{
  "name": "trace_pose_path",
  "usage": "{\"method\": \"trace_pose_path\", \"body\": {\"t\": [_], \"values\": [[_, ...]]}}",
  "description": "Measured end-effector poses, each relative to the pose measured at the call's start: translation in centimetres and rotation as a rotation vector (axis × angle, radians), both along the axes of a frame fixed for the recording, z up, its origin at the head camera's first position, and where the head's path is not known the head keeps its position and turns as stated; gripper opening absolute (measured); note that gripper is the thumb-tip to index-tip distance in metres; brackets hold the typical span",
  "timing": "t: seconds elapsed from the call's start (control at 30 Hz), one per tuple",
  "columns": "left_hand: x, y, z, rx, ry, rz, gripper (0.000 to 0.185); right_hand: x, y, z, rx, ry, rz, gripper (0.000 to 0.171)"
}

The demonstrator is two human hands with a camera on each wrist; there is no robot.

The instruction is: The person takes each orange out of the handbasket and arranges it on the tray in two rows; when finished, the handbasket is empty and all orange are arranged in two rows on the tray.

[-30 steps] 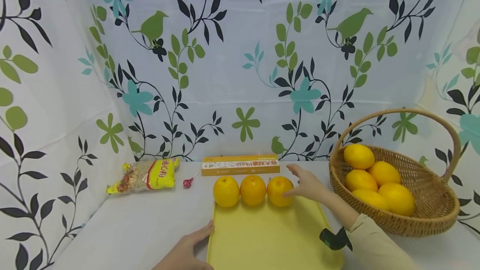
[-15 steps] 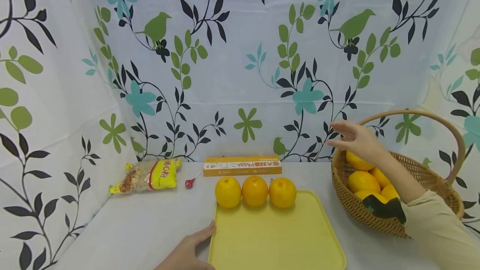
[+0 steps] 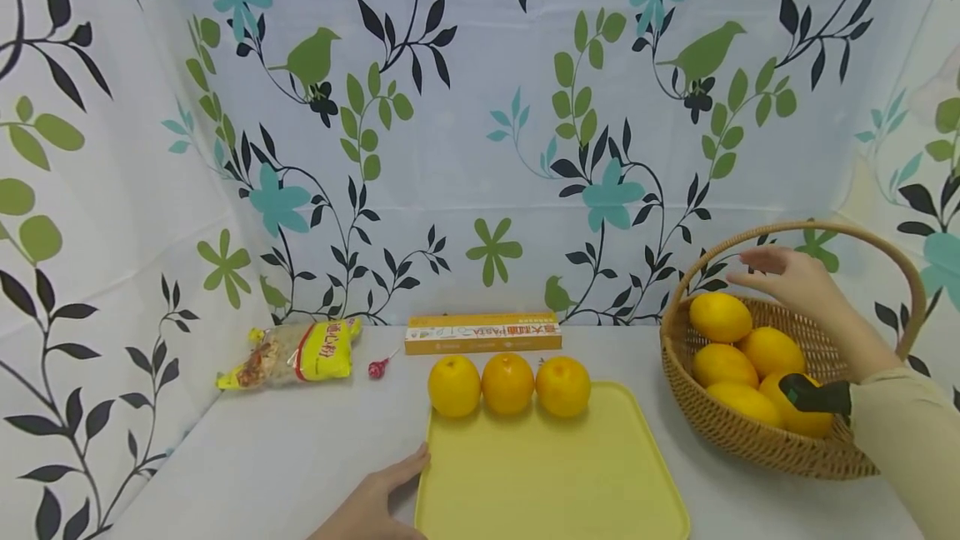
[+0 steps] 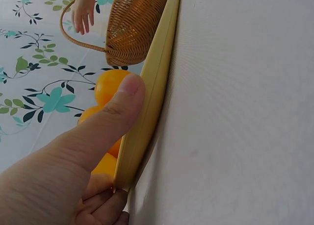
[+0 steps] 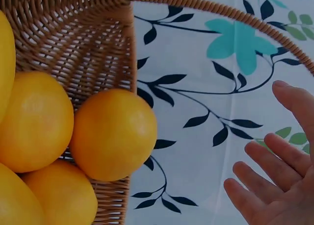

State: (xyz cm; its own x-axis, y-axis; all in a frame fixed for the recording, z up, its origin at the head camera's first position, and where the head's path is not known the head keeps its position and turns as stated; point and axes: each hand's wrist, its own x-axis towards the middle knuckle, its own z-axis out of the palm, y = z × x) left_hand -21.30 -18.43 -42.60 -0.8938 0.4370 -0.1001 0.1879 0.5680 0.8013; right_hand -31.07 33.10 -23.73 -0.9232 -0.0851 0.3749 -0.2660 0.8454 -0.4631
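A yellow tray (image 3: 551,482) lies on the white table with three oranges (image 3: 507,382) in a row along its far edge. My left hand (image 3: 378,500) rests open against the tray's left rim (image 4: 147,107), thumb on the edge. My right hand (image 3: 787,277) hovers open and empty above a wicker basket (image 3: 757,432) at the right, which holds several oranges (image 5: 114,134). The nearest one, the far orange (image 3: 720,316), sits just below my fingers (image 5: 267,183).
A flat orange pasta box (image 3: 482,332) lies behind the tray. A small red lollipop (image 3: 377,368) and a yellow snack bag (image 3: 292,353) lie to its left. The basket's tall handle (image 3: 825,232) arches over the fruit. Patterned cloth walls close in the table.
My right hand left the third orange on the tray, lifted, and swung right to hover over the basket. The left hand stayed at the tray's rim.
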Motion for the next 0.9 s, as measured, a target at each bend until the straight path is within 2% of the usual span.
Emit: {"method": "trace_pose_path", "body": {"t": [0.17, 0.27, 0.3, 0.33, 0.4, 0.5, 0.6, 0.73, 0.83, 0.9], "values": [[0.1, -0.1, -0.1, 0.029, -0.022, 0.013, 0.081, -2.2, 1.4, -1.1, 0.005, -0.049, -0.014, 0.072], [0.1, -0.1, -0.1, 0.031, -0.017, 0.009, 0.080, -4.7, 2.5, -2.8, 0.000, -0.077, -0.031, 0.074], [0.1, -0.1, 0.0, 0.030, -0.014, 0.008, 0.080, -6.1, 3.3, -3.8, 0.007, -0.078, -0.037, 0.073], [0.1, -0.1, 0.0, 0.029, -0.008, 0.002, 0.080, -6.7, 3.6, -4.3, 0.010, -0.107, -0.029, 0.076], [0.1, -0.1, 0.0, 0.030, -0.011, 0.002, 0.080, -9.3, 5.3, -6.7, 0.039, -0.128, -0.050, 0.080], [0.1, 0.0, 0.0, 0.040, -0.028, 0.003, 0.079, -12.0, 7.2, -9.9, 0.086, -0.133, -0.085, 0.084], [0.1, 0.1, -0.1, 0.047, -0.043, 0.006, 0.077, -11.3, 6.6, -10.6, 0.136, -0.152, -0.068, 0.092], [0.1, 0.2, 0.0, 0.050, -0.049, 0.008, 0.077, -7.0, 3.5, -8.0, 0.161, -0.218, 0.041, 0.095], [0.0, 0.2, 0.2, 0.043, -0.051, 0.021, 0.080, -5.2, 2.2, -6.7, 0.184, -0.200, 0.060, 0.085], [0.0, 0.2, 0.3, 0.048, -0.052, 0.026, 0.080, -4.8, 1.9, -6.2, 0.196, -0.173, 0.053, 0.078]]}}
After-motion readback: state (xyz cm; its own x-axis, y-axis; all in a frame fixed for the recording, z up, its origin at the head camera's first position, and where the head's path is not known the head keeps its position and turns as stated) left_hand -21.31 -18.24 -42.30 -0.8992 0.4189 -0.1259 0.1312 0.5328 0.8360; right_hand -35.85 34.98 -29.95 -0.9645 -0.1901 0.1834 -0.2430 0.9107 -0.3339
